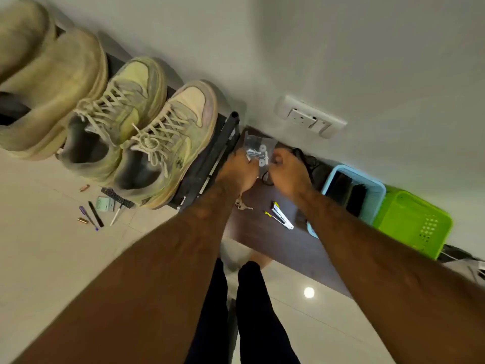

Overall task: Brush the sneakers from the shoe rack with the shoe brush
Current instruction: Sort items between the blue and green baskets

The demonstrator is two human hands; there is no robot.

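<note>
Left hand (240,169), right hand (287,172) grip bag (258,143); sneakers (162,137) left.

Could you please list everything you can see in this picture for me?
sneakers: two, pale yellow-green, on rack
shoes: two, beige, left of sneakers
rack: one, black, by wall
table: one, brown, right of rack
bag: one, clear, screws inside, above table
blue basket: one, on table
brushes: two, black, in blue basket
green basket: one, beside blue basket
socket: one, white, on wall
pens: several, mixed, on floor
left grip: bare, pinching bag
right grip: bare, pinching bag
</note>
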